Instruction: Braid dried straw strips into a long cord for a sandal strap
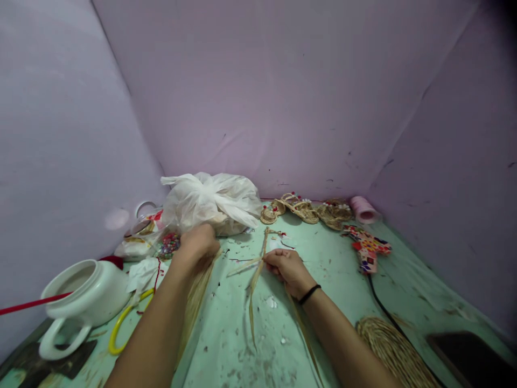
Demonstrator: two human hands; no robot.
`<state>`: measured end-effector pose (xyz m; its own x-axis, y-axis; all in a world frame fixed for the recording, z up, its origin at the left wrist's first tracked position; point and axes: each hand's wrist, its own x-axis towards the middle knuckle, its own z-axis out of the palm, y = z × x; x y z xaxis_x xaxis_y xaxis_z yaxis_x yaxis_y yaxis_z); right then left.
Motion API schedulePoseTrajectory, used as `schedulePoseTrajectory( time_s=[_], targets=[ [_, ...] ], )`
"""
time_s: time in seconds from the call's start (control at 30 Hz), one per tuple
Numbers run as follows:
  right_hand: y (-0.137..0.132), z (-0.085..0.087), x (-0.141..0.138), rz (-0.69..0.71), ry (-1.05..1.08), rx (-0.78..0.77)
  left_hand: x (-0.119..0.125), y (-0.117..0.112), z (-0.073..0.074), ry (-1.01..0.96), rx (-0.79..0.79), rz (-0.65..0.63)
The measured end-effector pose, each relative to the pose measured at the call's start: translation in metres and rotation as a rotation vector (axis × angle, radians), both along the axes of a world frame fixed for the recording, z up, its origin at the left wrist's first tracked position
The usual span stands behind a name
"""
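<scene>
My left hand (197, 243) is closed over the top of a bundle of long dry straw strands (194, 302), right in front of a knotted white plastic bag (212, 202). My right hand (287, 268), with a black band on its wrist, pinches a few straw strips (255, 280) that lie crossed on the green table (242, 345); one thin strip (264, 240) points away toward the back.
Small woven straw sandals (307, 210) and a pink spool (363, 210) line the back wall. A patterned glue gun (368, 249) with a black cord lies right. A straw coil (391, 350) sits near right. A white pot (83, 299), yellow ring (121, 323) and beads (169, 243) are left.
</scene>
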<state>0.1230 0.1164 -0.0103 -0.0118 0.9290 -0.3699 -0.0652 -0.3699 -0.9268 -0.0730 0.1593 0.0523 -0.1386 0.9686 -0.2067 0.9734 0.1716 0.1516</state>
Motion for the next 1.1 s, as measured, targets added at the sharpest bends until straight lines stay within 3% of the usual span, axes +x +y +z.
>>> schedulePoseTrajectory(
  time_s=[0.17,0.4,0.57,0.67,0.77,0.83,0.93,1.03,1.1],
  targets=[
    [0.0,0.002,0.0,0.018,0.01,0.001,0.012,-0.001,-0.007,0.056,-0.031,-0.002],
    [0.0,0.001,0.0,0.013,0.0,0.011,0.014,-0.001,-0.005,0.01,0.025,-0.093],
    [0.0,0.001,0.001,0.025,0.004,-0.003,0.013,-0.001,-0.01,0.047,-0.024,-0.061],
    [0.001,0.001,0.001,0.026,0.009,0.006,0.01,0.003,-0.016,-0.005,-0.054,-0.142],
    [0.002,-0.001,0.001,0.028,0.001,0.006,0.011,0.008,-0.015,-0.181,0.136,-0.166],
    [0.003,-0.002,0.001,0.033,0.0,0.006,0.015,0.006,-0.006,-0.326,0.42,-0.157],
    [0.003,-0.004,0.001,0.033,0.009,0.003,0.026,-0.014,0.023,-0.482,0.778,-0.214],
    [0.003,-0.004,0.001,0.032,0.022,0.003,0.037,-0.042,0.053,-0.512,0.919,-0.269],
    [0.003,-0.003,0.002,0.034,0.03,0.014,0.042,-0.051,0.06,-0.432,0.875,-0.31]
  ],
)
